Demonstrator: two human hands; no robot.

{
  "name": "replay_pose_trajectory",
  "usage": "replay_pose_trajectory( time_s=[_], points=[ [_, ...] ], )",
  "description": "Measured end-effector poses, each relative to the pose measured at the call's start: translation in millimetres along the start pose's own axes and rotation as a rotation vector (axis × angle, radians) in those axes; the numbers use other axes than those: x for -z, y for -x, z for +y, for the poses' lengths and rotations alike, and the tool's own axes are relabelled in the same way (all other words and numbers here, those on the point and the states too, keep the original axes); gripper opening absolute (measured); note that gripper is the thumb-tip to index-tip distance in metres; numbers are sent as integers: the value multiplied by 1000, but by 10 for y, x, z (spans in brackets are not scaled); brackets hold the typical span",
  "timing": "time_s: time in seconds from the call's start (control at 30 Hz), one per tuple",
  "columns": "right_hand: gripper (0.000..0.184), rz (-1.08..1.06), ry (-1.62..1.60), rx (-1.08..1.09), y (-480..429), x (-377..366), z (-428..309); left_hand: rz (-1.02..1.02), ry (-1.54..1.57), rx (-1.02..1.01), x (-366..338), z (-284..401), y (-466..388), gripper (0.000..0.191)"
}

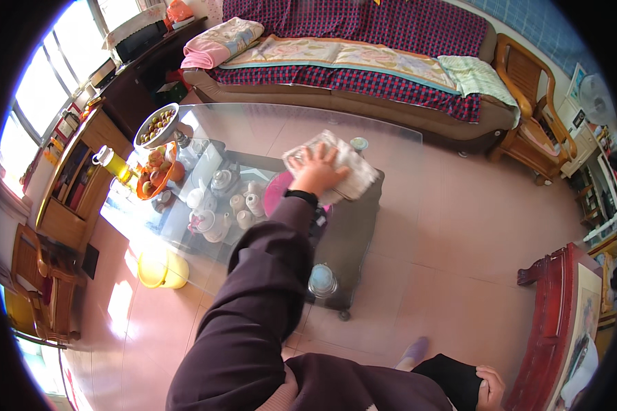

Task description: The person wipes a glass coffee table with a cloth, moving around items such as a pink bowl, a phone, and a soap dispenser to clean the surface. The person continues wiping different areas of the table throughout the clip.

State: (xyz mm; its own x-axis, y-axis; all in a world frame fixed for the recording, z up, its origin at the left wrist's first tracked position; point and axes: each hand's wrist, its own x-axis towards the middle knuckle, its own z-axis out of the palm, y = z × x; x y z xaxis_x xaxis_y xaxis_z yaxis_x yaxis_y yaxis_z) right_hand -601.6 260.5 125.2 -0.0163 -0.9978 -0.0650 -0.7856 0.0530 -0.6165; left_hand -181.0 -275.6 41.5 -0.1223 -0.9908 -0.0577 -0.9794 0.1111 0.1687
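My left hand [319, 167] holds a pale patterned cloth [357, 177] down on the glass tabletop [401, 205], fingers spread over it. My right hand [489, 388] rests low at the right, against black fabric [450, 380]; its grip is unclear. Left of the cloth, a pink round tray [277, 192] is partly hidden by my forearm. Farther left are a white teapot [213, 226], small cups, a glass jar [223, 182], an orange basket [172, 182] of fruit, a bowl [172, 128] of small round fruit and a bottle of yellow liquid [114, 163].
A yellow bucket [177, 269] stands on the floor beside the table. A sofa [298, 95] with checked covers runs behind it. A wooden armchair [524, 87] is at the back right, and a red wooden piece of furniture [545, 313] at the right. A blue-topped container [322, 280] shows beneath the glass.
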Motion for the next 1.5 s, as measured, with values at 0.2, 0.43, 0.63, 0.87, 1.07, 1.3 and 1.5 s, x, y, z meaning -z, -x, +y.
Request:
replay_pose_trajectory(
  time_s=[0.2, 0.43, 0.63, 0.87, 1.07, 1.3, 1.5],
  points=[
    [22, 244, -31, 57, 263, -184, 122, -104, 44, -339, -231, 1128, 792, 80],
    [23, 354, -110, 91, 424, -278, 282, -110, -23, -274, -194, 317, 1482, 86],
    [23, 391, -123, 136, 493, -312, 418, -272, -615, -339, 255, -2119, 2175, 55],
    [25, 421, -92, 98, 666, -286, 561, -286, -48, 129, 174, -2384, 3029, 90],
    [26, 448, -91, 101, 699, -305, 560, -455, -206, -363, 218, -1097, 2791, 94],
    [26, 464, -109, 91, 625, -360, 459, -414, -176, -814, -165, 1005, 2923, 88],
    [26, 472, -98, 128, 630, -357, 456, -226, -66, -735, -378, 1198, 3158, 87]
  ],
)
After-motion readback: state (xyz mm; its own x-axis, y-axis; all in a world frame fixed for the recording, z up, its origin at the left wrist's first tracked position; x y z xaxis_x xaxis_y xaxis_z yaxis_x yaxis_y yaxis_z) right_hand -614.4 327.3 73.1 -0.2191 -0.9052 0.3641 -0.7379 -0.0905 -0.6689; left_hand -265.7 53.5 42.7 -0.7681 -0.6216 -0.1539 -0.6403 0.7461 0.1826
